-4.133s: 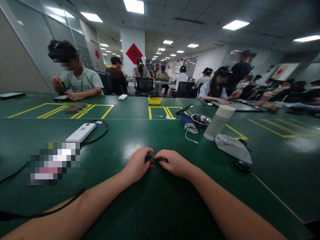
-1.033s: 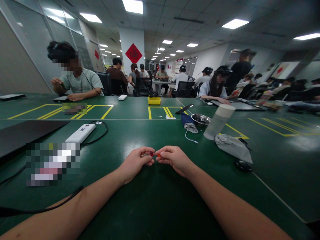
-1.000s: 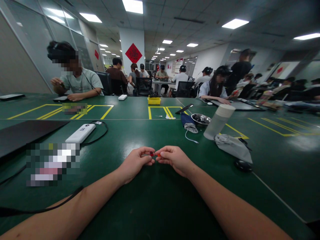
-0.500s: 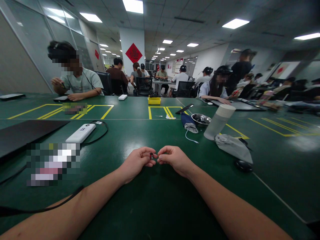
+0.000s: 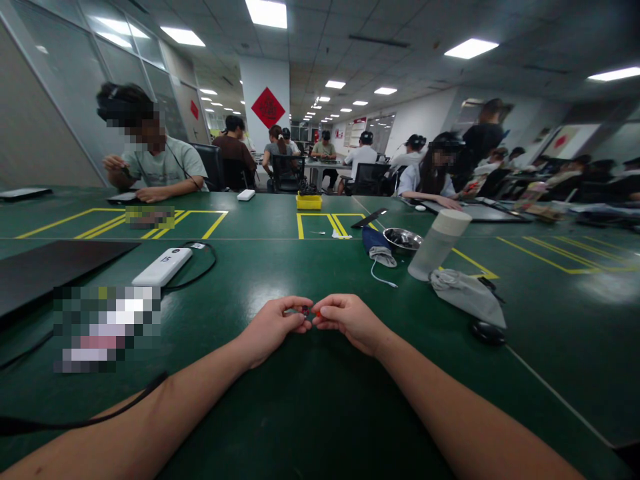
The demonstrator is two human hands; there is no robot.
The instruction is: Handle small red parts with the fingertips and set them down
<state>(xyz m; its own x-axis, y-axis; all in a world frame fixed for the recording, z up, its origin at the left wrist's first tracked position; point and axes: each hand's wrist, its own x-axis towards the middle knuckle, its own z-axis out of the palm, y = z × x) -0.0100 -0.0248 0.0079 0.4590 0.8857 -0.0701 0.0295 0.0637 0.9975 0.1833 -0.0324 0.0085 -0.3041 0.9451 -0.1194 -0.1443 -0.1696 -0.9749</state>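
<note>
The small red piece point(image 5: 306, 311) is in our left hand point(image 5: 273, 328), pinched between the thumb and a finger. The small orange piece point(image 5: 319, 314) is in our right hand point(image 5: 353, 323), gripped the same way by thumb and finger. Both are near the middle of the green table point(image 5: 310, 413), close to us and just beside each other. We cannot tell if they touch, or if our hands rest on the table. They are too tiny for us to say what shape they have.

We think the step in hand is careful finger work on these two little pieces, side by side. The next move, we judge, calls for a soft pinch and steady hands, because such small things could slip and drop.

Now we count. We have two hands, one small red piece and one small orange piece. On our left lie one white power bank point(image 5: 163, 268) and one dark board point(image 5: 55, 270). On our right we see one tall bottle point(image 5: 439, 245), one metal bowl point(image 5: 407, 249), one gray bag point(image 5: 465, 293) and one round black thing point(image 5: 487, 333). Farther off is one yellow box point(image 5: 309, 203).
</note>
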